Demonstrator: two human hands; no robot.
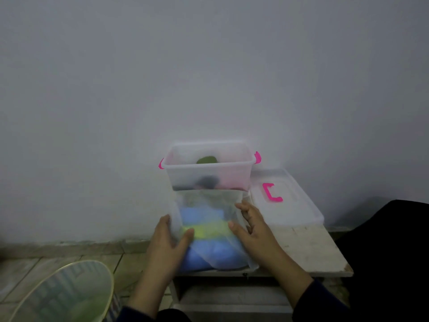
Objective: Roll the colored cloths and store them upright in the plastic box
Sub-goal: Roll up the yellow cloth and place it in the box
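Nearest, at the lower left, a pale green basket [67, 291] stands on the tiled floor [21, 270], apart from the worktop [311, 249], whose worn near edge runs just beyond the forearms. On the near left part of the worktop lies a translucent bag [209, 231], its near end at the worktop's near edge; through it show cloths [206, 231] in blue and yellow-green bands, lying flat rather than rolled. The left hand [168, 242] takes the bag's left edge, its grip closed on it with the thumb laid over the top of the bag and the fingers wrapped at the side. The right hand [253, 226] holds the bag's right edge, fingers curled against the side and thumb on top. To the right of the right hand the worktop is bare out to its chipped right corner. Just beyond that bare stretch the clear lid [294, 205] with a pink handle lies flat, running to the worktop's far right edge. Beyond the bag, touching or just short of its far end, stands the box [209, 175], open, with pink clips at both ends; inside, a green cloth [206, 160] and something dark show blurred through the wall. The box stands close against the grey wall [209, 66], leaving little room behind. A dark shape [390, 252] fills the right side beside the worktop.
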